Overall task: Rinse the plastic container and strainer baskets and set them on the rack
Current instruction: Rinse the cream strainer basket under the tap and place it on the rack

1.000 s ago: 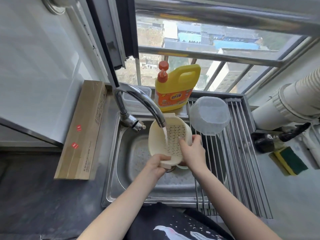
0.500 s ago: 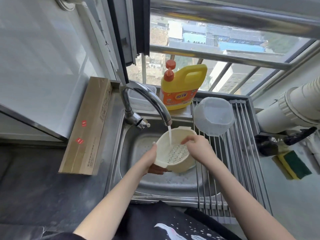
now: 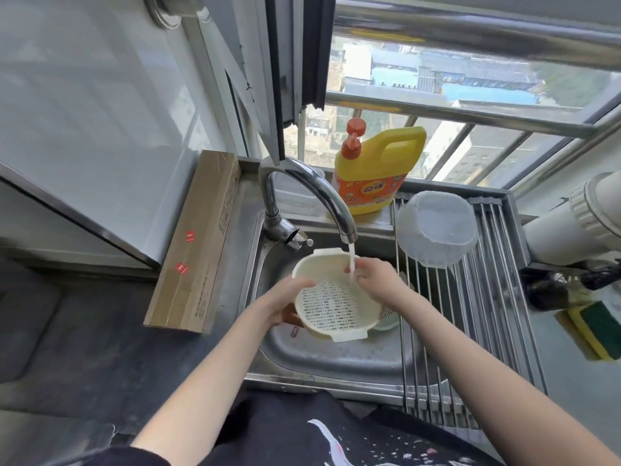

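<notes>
A yellow detergent bottle (image 3: 376,173) stands behind the running faucet (image 3: 312,196) — cardboard box (image 3: 198,240) left, sponge (image 3: 594,327) right.

Layout at the sink (image 3: 268,348), as I see it. The strainer (image 3: 331,302) is held over the basin under the faucet (image 3: 312,186), left hand (image 3: 285,297) on its left rim, right hand (image 3: 376,277) on its right. The container (image 3: 437,227) lies upturned on the rack (image 3: 487,314), right of the basin. The bottle (image 3: 376,173) stands behind the faucet; the box (image 3: 195,243) lies left; the sponge (image 3: 594,327) lies far right.
</notes>
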{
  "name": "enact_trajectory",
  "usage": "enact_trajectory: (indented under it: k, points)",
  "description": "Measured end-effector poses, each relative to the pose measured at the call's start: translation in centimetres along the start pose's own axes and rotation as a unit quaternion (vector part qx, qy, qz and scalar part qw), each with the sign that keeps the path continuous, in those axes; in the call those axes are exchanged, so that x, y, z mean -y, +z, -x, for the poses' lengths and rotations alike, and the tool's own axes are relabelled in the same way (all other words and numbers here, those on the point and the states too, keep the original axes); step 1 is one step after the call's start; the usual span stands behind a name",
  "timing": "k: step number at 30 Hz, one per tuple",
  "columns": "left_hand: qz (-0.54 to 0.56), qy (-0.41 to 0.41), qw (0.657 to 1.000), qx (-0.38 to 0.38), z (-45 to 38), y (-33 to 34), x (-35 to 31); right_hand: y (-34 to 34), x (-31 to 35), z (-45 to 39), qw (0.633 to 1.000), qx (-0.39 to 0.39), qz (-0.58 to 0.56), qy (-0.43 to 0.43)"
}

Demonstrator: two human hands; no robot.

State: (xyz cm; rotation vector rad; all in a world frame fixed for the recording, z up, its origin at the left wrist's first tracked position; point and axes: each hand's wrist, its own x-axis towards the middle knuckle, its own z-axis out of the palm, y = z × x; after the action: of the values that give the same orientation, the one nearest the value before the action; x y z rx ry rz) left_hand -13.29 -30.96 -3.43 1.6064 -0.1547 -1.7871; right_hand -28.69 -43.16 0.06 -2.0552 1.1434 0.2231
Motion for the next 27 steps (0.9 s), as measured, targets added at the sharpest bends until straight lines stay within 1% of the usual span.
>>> enact_trajectory:
  k: [1,2,3,4,5,6,7,8,9,10,12,14,15,17,19,20,21,23,24,25,26,27]
  points:
    - [-0.01,0.036,0.998,-0.052,-0.1,0.3,-0.3,0.7,0.0,-0.3,0.997,-0.036,0.064,-0.024]
    - [-0.022,0.062,0.992,-0.104,-0.3,0.5,-0.5,1.2,0.1,-0.4,0.984,-0.089,0.141,-0.061]
    - [-0.036,0.077,0.986,-0.146,-0.3,0.8,-0.7,1.7,0.1,-0.5,0.96,-0.143,0.214,-0.11]
    - [-0.049,0.088,0.98,-0.173,-0.4,0.9,-0.7,2.1,0.2,-0.4,0.934,-0.175,0.263,-0.165]
    - [-0.06,0.1,0.975,-0.189,-0.3,1.2,-0.7,2.4,0.3,-0.3,0.921,-0.162,0.289,-0.204]
    - [-0.07,0.114,0.971,-0.199,-0.2,1.3,-0.6,2.6,0.3,-0.1,0.922,-0.115,0.296,-0.22]
    - [-0.075,0.126,0.968,-0.204,0.0,1.3,-0.5,2.8,0.1,0.0,0.931,-0.053,0.293,-0.21]
    - [-0.076,0.136,0.967,-0.204,0.1,1.4,-0.4,2.9,-0.3,0.0,0.939,0.007,0.294,-0.177]
    - [-0.076,0.143,0.967,-0.198,0.2,1.4,-0.3,3.2,-0.8,-0.1,0.945,0.048,0.291,-0.144]
    - [-0.079,0.157,0.966,-0.19,0.1,1.5,-0.3,3.5,-1.3,-0.2,0.948,0.062,0.289,-0.117]
    - [-0.103,0.196,0.954,-0.201,0.2,2.0,-0.2,4.4,-1.7,-0.2,0.959,0.057,0.268,-0.072]
    - [-0.117,0.226,0.937,-0.238,0.0,2.8,0.0,5.5,-0.9,0.0,0.978,0.069,0.192,-0.032]
    - [-0.115,0.237,0.931,-0.251,0.1,3.2,0.1,6.2,-0.4,0.1,0.984,0.088,0.152,-0.028]
    - [-0.117,0.251,0.92,-0.277,0.7,3.6,0.1,7.0,-0.2,0.8,0.979,0.15,0.124,-0.066]
    - [-0.124,0.248,0.916,-0.291,0.6,3.5,0.3,6.3,-1.3,1.6,0.96,0.195,0.17,-0.111]
    - [-0.124,0.245,0.916,-0.292,0.6,3.4,0.4,5.4,-2.0,1.7,0.95,0.193,0.213,-0.125]
    - [-0.123,0.243,0.917,-0.29,0.7,3.4,0.5,4.4,-2.6,1.6,0.944,0.165,0.256,-0.127]
    - [-0.117,0.251,0.916,-0.29,0.6,3.8,0.7,3.1,-3.5,1.1,0.942,0.066,0.312,-0.103]
    - [-0.112,0.259,0.914,-0.293,0.6,4.2,0.7,3.3,-3.5,1.0,0.947,0.039,0.307,-0.091]
    - [-0.111,0.267,0.91,-0.299,0.5,4.5,0.7,3.8,-3.2,1.0,0.954,0.043,0.283,-0.096]
    - [-0.115,0.276,0.904,-0.305,0.4,4.7,0.6,4.8,-2.8,1.1,0.96,0.073,0.243,-0.12]
    - [-0.122,0.283,0.9,-0.307,0.4,4.8,0.5,5.7,-2.5,1.4,0.96,0.12,0.209,-0.144]
